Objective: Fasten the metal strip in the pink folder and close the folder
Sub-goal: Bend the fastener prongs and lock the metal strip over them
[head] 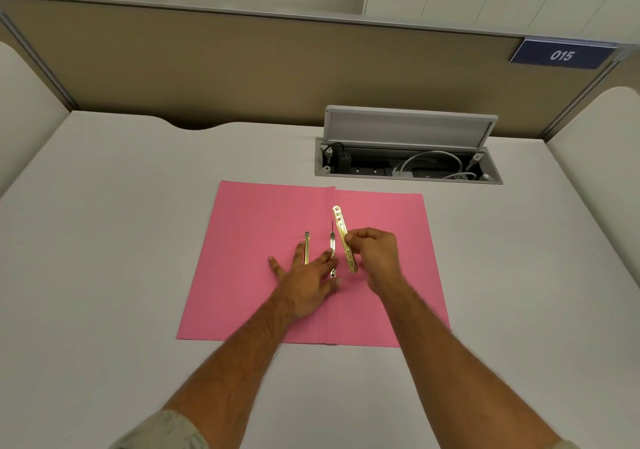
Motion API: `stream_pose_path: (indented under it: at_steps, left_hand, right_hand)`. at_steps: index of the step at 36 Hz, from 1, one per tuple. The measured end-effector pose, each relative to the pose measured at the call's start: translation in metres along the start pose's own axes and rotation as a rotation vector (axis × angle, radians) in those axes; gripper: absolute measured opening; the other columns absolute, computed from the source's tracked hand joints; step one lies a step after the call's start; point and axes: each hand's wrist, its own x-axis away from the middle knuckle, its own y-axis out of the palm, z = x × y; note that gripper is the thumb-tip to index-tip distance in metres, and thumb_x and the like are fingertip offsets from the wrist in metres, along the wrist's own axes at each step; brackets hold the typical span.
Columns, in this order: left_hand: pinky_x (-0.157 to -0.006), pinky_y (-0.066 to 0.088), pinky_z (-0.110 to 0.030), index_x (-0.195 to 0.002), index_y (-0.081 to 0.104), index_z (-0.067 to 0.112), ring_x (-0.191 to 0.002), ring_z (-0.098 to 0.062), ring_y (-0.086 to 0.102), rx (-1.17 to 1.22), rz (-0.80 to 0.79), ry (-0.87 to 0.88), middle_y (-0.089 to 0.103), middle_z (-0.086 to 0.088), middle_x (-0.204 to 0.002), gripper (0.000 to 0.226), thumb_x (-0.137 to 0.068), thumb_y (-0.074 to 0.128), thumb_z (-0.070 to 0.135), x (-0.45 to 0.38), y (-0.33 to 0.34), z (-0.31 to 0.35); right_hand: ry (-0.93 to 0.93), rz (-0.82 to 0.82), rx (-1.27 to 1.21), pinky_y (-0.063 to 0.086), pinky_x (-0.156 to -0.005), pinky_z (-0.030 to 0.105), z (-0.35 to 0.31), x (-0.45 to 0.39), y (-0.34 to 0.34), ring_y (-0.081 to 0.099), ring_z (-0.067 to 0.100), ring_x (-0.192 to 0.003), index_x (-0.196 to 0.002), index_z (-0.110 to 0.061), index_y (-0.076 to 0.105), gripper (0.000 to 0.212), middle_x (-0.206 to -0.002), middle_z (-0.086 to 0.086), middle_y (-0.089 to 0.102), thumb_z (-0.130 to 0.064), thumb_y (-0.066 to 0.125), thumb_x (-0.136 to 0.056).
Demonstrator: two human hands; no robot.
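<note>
Two bare forearms reach in from the bottom edge of the head view, over a white surface (104, 240). On it lies the pink folder (249, 275), opened flat, its centre crease running away from the camera. The left hand (304, 285) rests palm-down on the folder with its fingers (277, 265) spread wide and gripping nothing; between them two thin gold prongs (307, 247) stand up beside the crease. The right hand (377, 258) has thumb and fingertips pinched on the metal strip (344, 237), a long gold bar with small holes, held tilted just right of the prongs above the folder's right half. Behind the folder an open cable hatch (408, 161) in the surface shows white cords. A blue plate (562, 55) on the partition reads 015.
</note>
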Motion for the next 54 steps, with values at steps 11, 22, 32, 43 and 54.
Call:
stream_pose_path:
  at_steps: [11, 22, 32, 43, 54]
  left_hand:
    - [-0.096, -0.012, -0.088, -0.158, 0.018, 0.045, -0.155, -0.033, -0.018, -0.036, 0.009, 0.015, 0.001, 0.028, -0.167, 0.063, -0.1, 0.031, 0.064, 0.001, 0.003, -0.003]
    - [-0.096, -0.012, -0.088, -0.158, 0.021, 0.045, -0.155, -0.035, -0.016, -0.035, 0.015, 0.018, 0.001, 0.028, -0.166, 0.06, -0.101, 0.027, 0.064, 0.001, 0.005, -0.003]
    - [-0.098, -0.014, -0.087, -0.156, 0.021, 0.049, -0.155, -0.036, -0.013, 0.029, 0.099, 0.015, 0.005, 0.029, -0.166, 0.051, -0.106, 0.017, 0.056, 0.003, 0.008, 0.002]
    - [-0.1, -0.016, -0.084, -0.141, 0.051, 0.047, -0.157, -0.031, -0.007, 0.181, 0.192, -0.032, 0.024, 0.035, -0.159, 0.041, -0.109, 0.027, 0.042, 0.004, 0.004, 0.014]
    - [-0.101, -0.016, -0.084, -0.132, 0.062, 0.039, -0.157, -0.031, -0.005, 0.202, 0.212, -0.051, 0.036, 0.026, -0.158, 0.037, -0.107, 0.034, 0.039, 0.003, 0.006, 0.015]
  right_hand:
    - [-0.005, -0.036, 0.043, 0.052, -0.062, 0.029, -0.002, -0.006, 0.004, 0.069, 0.019, -0.069, -0.084, -0.003, 0.078, 0.006, -0.085, 0.016, 0.078, -0.001, 0.074, -0.081]
    - [0.031, -0.014, 0.052, 0.06, -0.067, 0.037, -0.001, -0.01, 0.01, 0.073, 0.026, -0.071, -0.08, -0.002, 0.077, 0.007, -0.081, 0.015, 0.078, 0.001, 0.07, -0.078]
    - [0.141, -0.069, -0.065, 0.053, -0.048, 0.026, -0.001, -0.005, 0.013, 0.074, 0.025, -0.064, -0.088, 0.005, 0.077, 0.013, -0.081, 0.021, 0.077, 0.001, 0.069, -0.078]
    - [0.189, -0.064, -0.131, 0.056, -0.05, 0.028, 0.0, -0.003, 0.021, 0.071, 0.027, -0.071, -0.088, 0.008, 0.076, 0.013, -0.089, 0.021, 0.077, 0.004, 0.072, -0.076]
    - [0.175, -0.074, -0.092, 0.06, -0.081, 0.051, 0.008, -0.004, 0.026, 0.072, 0.031, -0.08, -0.085, 0.007, 0.076, 0.014, -0.092, 0.021, 0.078, 0.003, 0.076, -0.071]
